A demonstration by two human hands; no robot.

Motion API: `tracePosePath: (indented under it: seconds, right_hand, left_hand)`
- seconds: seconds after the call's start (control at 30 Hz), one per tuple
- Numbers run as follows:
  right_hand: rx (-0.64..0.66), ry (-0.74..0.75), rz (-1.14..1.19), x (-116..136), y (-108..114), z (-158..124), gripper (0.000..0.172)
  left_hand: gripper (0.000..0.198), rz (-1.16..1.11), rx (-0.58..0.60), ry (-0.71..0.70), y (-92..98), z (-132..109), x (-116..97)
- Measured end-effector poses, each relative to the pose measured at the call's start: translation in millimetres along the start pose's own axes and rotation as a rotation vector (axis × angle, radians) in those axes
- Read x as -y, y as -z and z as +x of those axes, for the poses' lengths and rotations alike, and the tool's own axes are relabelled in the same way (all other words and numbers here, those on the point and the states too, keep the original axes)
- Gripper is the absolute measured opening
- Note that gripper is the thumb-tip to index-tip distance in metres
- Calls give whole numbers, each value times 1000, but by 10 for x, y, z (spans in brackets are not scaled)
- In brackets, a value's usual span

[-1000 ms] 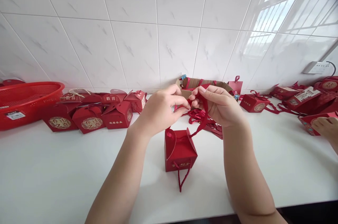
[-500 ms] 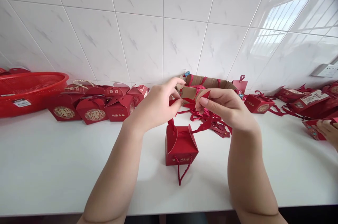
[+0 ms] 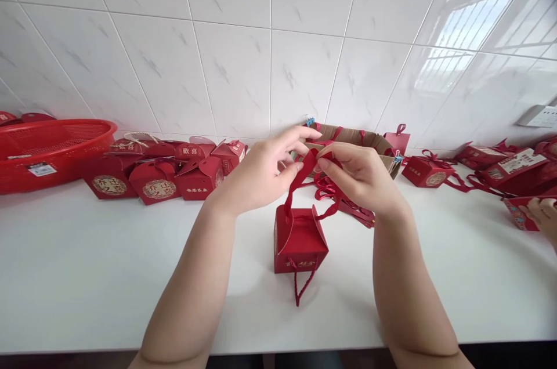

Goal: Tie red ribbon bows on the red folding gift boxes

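Note:
A small red gift box [image 3: 301,241] stands upright on the white table, with a dark red cord handle [image 3: 297,290] hanging down its near side. Red ribbon [image 3: 292,192] runs up from both of its curved side flaps into my hands. My left hand [image 3: 278,169] pinches one part of the ribbon between thumb and fingers, the other fingers stretched out. Close beside it, my right hand [image 3: 352,174] holds the ribbon's other part with thumb and forefinger. The two hands nearly meet above the box; the exact crossing of the ribbon is partly hidden by the fingers.
Several finished-looking red boxes [image 3: 159,183] stand at left, beside a red plastic basket [image 3: 56,154]. Behind my hands, a cardboard tray [image 3: 369,140] holds ribbons. Loose ribbons [image 3: 348,206] lie before it. Far right, another person's hand [image 3: 546,215] touches a red box [image 3: 517,215].
My right hand has moved left toward my left hand, bringing its ribbon end over the other one. The ribbon on the left now stands up higher above the box.

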State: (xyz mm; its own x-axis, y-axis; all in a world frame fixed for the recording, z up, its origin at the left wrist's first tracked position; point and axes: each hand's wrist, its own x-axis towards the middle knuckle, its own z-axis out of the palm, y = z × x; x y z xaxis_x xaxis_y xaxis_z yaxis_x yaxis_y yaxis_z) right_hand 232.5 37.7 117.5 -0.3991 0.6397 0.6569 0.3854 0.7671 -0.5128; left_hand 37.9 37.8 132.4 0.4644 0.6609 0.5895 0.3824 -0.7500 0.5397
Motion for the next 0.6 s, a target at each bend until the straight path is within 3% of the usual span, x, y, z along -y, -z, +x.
tracePosePath:
  seconds: [0.17, 0.5, 0.6]
  right_hand:
    - [-11, 40, 65, -40, 15, -16, 17]
    - [-66, 133, 143, -112, -56, 19, 16]
    - [-93, 131, 131, -128, -67, 23, 17]
  left_hand:
    - [52, -11, -26, -66, -19, 13, 33]
    - [34, -46, -267, -41, -131, 114, 74]
    - [43, -95, -329, -26, -138, 125, 108]
